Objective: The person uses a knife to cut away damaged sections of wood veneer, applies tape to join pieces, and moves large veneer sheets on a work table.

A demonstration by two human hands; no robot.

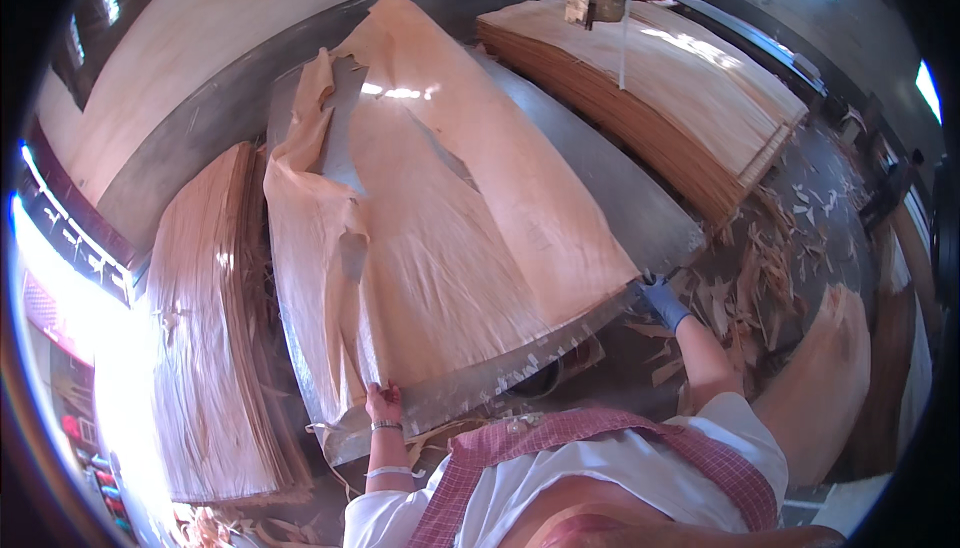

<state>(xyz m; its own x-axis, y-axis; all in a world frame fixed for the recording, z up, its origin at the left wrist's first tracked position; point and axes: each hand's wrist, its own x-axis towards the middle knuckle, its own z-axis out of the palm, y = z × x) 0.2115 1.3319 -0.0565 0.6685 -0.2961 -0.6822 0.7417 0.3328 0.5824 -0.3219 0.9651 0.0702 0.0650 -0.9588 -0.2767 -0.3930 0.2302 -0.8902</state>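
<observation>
Between veneer stacks [205, 328], across a grey table [640, 193], your left hand [383, 404] and gloved right hand [664, 304] pinch a torn sheet [430, 258].

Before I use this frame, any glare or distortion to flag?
Head view: left side blown out white; head view: bright glare patches on the thin wood sheet and upper-right stack; head view: fisheye bends straight edges, corners black.

Grey table [655, 223], torn veneer sheet [440, 248] spread across
</observation>
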